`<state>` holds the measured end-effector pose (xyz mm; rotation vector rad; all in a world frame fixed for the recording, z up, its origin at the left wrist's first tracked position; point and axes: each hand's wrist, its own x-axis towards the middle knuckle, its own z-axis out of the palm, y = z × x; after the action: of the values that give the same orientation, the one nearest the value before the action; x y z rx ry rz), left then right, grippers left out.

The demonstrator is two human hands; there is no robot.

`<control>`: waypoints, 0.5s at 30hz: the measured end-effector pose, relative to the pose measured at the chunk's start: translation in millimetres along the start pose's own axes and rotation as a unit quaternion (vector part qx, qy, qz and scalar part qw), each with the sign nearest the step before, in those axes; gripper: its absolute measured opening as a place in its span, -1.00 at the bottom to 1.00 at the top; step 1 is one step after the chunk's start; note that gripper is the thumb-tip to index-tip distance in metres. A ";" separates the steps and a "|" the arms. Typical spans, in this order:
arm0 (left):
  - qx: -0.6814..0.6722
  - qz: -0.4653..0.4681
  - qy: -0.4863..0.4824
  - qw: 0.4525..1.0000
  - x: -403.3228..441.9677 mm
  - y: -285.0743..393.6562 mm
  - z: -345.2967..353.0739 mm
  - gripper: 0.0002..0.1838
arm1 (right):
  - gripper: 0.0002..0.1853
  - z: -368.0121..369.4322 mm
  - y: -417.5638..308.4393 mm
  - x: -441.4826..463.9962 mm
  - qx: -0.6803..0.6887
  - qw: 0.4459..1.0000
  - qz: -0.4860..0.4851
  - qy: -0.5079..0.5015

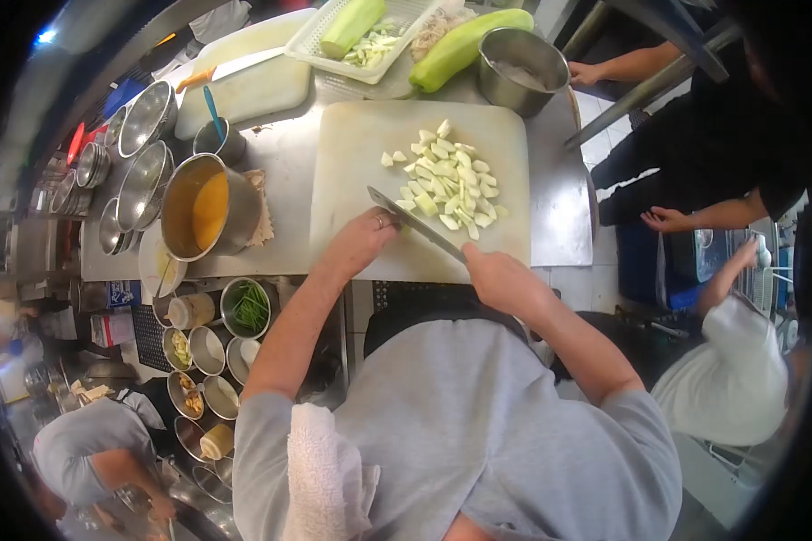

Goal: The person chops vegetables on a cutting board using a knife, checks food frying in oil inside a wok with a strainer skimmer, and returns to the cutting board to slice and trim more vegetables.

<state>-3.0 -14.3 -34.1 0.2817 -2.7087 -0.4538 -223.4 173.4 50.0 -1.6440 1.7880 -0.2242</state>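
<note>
A white cutting board [352, 144] carries a pile of pale green vegetable pieces [451, 176]. My right hand [503, 281] is wrapped round the handle of a knife [424, 229], whose blade slants up and left across the lower part of the board. Close to the blade's far end, my left hand [363, 240], with a ring on one finger, has its fingers curled down on the board. A bit of green shows beside its fingertips, mostly hidden by the hand and blade.
Behind the board are a white basket [305, 47] with cut vegetables, a long green vegetable [469, 50] and a metal pot [525, 70]. Left stand a pot of orange liquid [209, 209] and metal strainers [146, 185]. Other people are on both sides.
</note>
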 end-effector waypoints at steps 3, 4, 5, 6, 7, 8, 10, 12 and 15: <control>-0.024 -0.019 0.002 1.000 -0.1 1.6 -2.7 -0.76 | -0.86 6.7 2.3 13.6 -0.006 0.999 -0.026 0.040; -0.033 -0.024 0.000 0.999 -1.7 3.2 -3.8 -0.76 | -0.86 3.5 -1.2 9.4 0.001 0.999 -0.029 0.038; -0.042 -0.027 -0.002 0.999 -1.9 3.4 -5.3 -0.76 | -0.86 -4.3 -4.4 1.8 0.007 0.999 -0.032 0.039; -0.034 -0.022 0.002 0.999 -0.7 2.5 -5.9 -0.76 | -0.86 -11.8 -6.7 -2.4 0.010 0.998 -0.035 0.041; -0.026 -0.017 0.008 0.999 -0.1 2.8 -5.1 -0.75 | -0.87 -13.0 -3.0 -6.0 -0.003 0.998 -0.041 0.038; -0.020 -0.014 0.013 1.000 -1.0 4.0 -3.5 -0.75 | -0.87 -12.1 1.1 -13.2 -0.015 0.998 -0.046 0.033; -0.016 -0.012 0.019 1.000 -6.4 2.7 3.3 -0.76 | -0.87 -10.3 0.2 -21.8 -0.020 0.999 -0.043 0.022; -0.018 -0.011 0.026 0.999 -5.6 -1.2 3.7 -0.76 | -0.87 -14.2 -4.5 -24.5 -0.011 0.999 -0.030 0.010; -0.043 -0.015 0.027 0.999 -5.7 3.4 -0.2 -0.78 | -0.88 16.1 9.6 1.7 -0.017 0.999 -0.030 0.023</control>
<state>1.8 -9.8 -34.6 0.3062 -2.6280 -0.5624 -221.7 178.7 32.0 -1.7304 1.7862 -0.2623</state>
